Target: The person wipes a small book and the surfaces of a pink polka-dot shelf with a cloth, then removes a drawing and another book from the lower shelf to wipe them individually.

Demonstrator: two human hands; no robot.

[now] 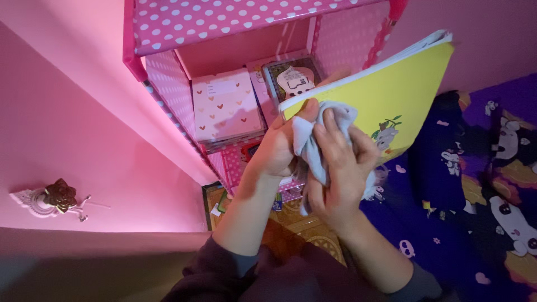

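Centre frame, our left hand (279, 148) pinching a thin yellow book (391, 95), right hand (338, 168) clutching a soft crumpled cloth (319, 148), book's corner hidden.

Pink wall (84, 112), polka-dot shelf (224, 22)

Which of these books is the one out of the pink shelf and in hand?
The yellow book, gripped by the left hand and rubbed with a cloth by the right hand. The heart-patterned book stays shelved.
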